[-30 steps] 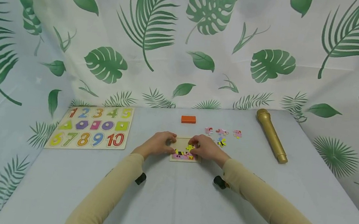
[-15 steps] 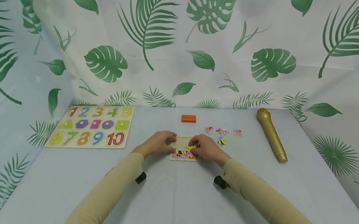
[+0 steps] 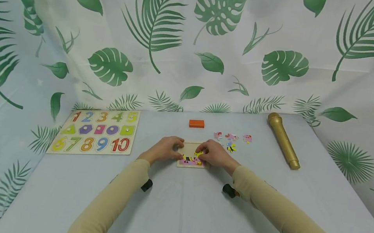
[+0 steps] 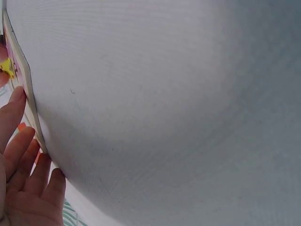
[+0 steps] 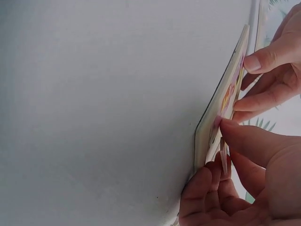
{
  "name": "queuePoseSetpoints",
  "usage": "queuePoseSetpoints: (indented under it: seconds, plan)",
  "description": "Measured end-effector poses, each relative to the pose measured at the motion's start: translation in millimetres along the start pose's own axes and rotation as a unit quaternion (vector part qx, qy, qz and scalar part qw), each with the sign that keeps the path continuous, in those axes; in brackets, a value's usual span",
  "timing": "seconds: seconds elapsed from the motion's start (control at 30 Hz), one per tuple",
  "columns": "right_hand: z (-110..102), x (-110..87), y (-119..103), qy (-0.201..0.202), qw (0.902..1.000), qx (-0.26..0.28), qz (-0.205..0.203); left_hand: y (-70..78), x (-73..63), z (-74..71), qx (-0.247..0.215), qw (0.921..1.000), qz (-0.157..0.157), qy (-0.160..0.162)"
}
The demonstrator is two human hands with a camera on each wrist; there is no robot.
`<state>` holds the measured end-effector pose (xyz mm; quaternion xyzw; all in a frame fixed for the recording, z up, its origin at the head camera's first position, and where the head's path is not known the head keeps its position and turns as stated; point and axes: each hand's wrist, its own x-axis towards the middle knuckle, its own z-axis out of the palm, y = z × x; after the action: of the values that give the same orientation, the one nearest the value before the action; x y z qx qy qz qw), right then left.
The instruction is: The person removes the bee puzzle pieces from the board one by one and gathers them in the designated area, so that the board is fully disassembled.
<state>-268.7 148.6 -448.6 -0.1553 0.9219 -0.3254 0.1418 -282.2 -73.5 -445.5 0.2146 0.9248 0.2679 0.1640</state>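
Observation:
A small wooden puzzle board (image 3: 188, 147) lies in the middle of the table, with several pink and yellow pieces fitted along its near side. My left hand (image 3: 165, 149) rests at its left edge; the left wrist view shows that hand's fingers (image 4: 40, 174) extended along the board's rim. With my right hand (image 3: 216, 154) I pinch a yellow jigsaw piece (image 3: 198, 153) low over the right part of the board. The right wrist view shows the piece edge-on (image 5: 223, 157) between thumb and fingers, partly hidden by them.
Several loose jigsaw pieces (image 3: 231, 137) lie beyond my right hand. An orange block (image 3: 196, 123) sits behind the board, a number-and-shape board (image 3: 92, 150) at the left, and a gold microphone (image 3: 283, 141) at the right. A leaf-print cloth (image 3: 179, 68) hangs behind the table.
The yellow piece in my right hand has shifted and turned slightly over the board. My left hand stays at the board's left edge.

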Motion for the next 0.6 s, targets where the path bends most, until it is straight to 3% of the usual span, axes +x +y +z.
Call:
queuePoseSetpoints:
  seconds: [0.33, 0.6]
  plan:
    - [0, -1.1, 6, 0.027, 0.9995, 0.000, -0.017, 0.9, -1.1, -0.6, -0.002, 1.0000, 0.004, 0.002]
    - [-10, -16.1, 25, 0.046, 0.9969, 0.064, 0.007, 0.6, -0.9, 0.7, 0.007, 1.0000, 0.006, 0.002]
